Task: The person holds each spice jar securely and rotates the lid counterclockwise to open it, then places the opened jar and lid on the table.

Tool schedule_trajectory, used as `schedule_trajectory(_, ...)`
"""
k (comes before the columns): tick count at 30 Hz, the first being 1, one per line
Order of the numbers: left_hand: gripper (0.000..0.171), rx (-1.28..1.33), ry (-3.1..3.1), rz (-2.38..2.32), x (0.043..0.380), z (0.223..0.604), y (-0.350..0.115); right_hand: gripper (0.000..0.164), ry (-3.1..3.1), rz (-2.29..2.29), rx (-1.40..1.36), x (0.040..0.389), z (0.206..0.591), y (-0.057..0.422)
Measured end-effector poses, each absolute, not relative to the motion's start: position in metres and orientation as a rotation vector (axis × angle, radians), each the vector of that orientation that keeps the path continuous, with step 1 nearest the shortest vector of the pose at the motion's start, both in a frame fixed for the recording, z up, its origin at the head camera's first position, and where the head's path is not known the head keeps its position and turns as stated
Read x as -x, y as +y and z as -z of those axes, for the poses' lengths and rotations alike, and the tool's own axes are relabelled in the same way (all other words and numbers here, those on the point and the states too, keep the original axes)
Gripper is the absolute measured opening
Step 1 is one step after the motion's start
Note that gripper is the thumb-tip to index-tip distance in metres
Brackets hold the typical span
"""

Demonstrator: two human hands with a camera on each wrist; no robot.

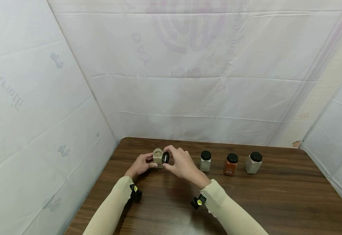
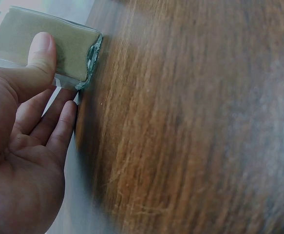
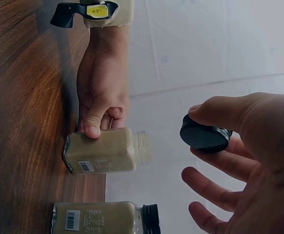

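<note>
Left forearm [image 1: 111, 206], right forearm [image 1: 232, 209] extended forward; left hand [image 1: 141, 165] gripping; right hand [image 1: 182, 163] pinching, lower fingers [image 3: 210, 188] spread.

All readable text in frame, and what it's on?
Back sheet: faint letters, apparently "O", "A", "Y"; rest too faded.
Left sheet: mirrored script, too faint to read surely.
Yellow wrist tag: lettering too blurred to be sure.
Open jar: barcode and print, too small.
Capped jar next to it, right wrist view: same.
Orange jar: label, too small.
</note>
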State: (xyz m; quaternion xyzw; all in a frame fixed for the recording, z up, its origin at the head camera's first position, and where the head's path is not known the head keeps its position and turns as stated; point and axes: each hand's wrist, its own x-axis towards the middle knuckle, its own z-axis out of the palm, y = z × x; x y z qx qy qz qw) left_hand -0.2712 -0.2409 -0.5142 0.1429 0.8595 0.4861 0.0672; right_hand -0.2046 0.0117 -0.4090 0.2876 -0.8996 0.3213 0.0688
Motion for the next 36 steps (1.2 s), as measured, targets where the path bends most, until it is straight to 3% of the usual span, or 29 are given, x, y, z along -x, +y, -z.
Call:
schedule_trajectory(7, 0.058, -0.404, 2.590, -1.462, 0.270, 0.513, -0.240, 0.054, -2.763, -0.944, -0.921, 0.202, 0.414, 0.008)
schedule_trajectory(36, 0.049, -0.465, 2.586, -1.505, 0.272, 0.516, -0.241, 0.042, -2.817, -0.813, -1.012, 0.197, 0.437, -0.009)
